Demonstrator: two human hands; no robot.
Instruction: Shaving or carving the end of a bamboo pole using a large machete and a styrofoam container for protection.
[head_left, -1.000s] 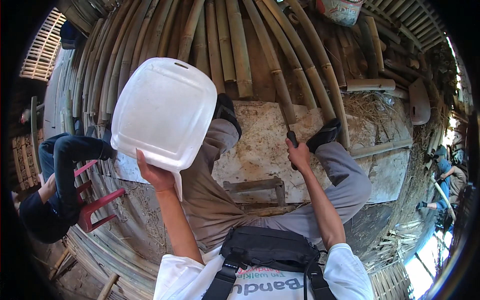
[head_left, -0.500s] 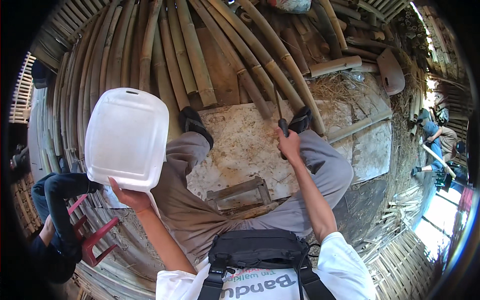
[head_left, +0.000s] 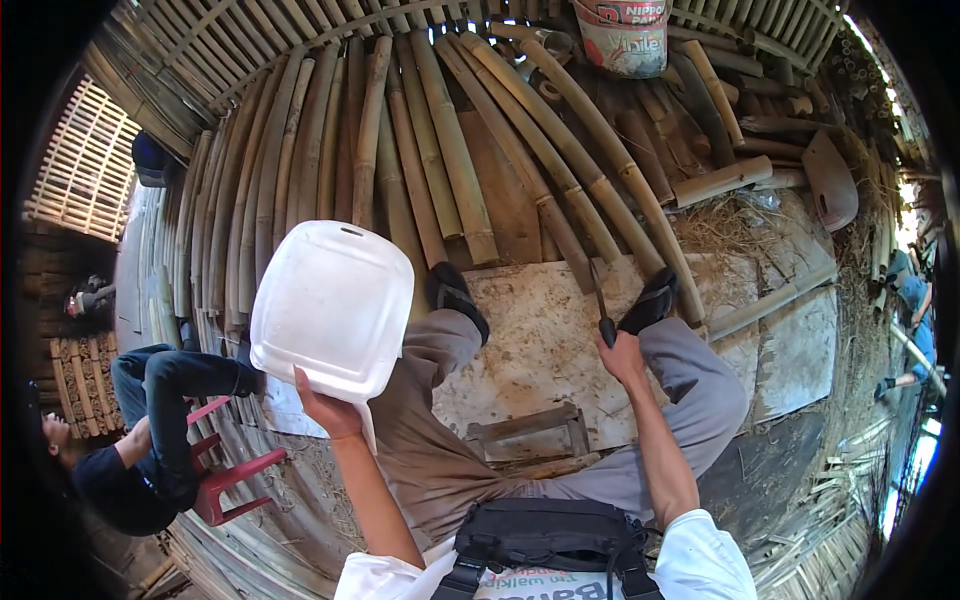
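Note:
My left hand (head_left: 328, 407) grips the lower edge of a rounded white plastic panel (head_left: 335, 310) with a small slot near its top. The panel is held up above my left leg, its broad face toward me; what lies behind it is hidden. Closed round the dark handle of a knife (head_left: 601, 300) is my right hand (head_left: 620, 357), beside my right foot. The narrow blade points away from me, over the stained pale board (head_left: 540, 345) between my feet. A small wooden frame (head_left: 530, 432) lies near my lap.
Long bamboo poles (head_left: 385, 150) lie side by side ahead. A paint bucket (head_left: 625, 40) stands at the back right. To the left, a person (head_left: 165, 430) sits by a red plastic stool (head_left: 235, 485). Another person (head_left: 912, 300) is at the far right. Bamboo scraps (head_left: 820, 500) litter the right side.
The whole view has shifted, so the surroundings appear lower and further right, and more of the back wall and bucket shows. Both hands keep hold of the panel and the knife.

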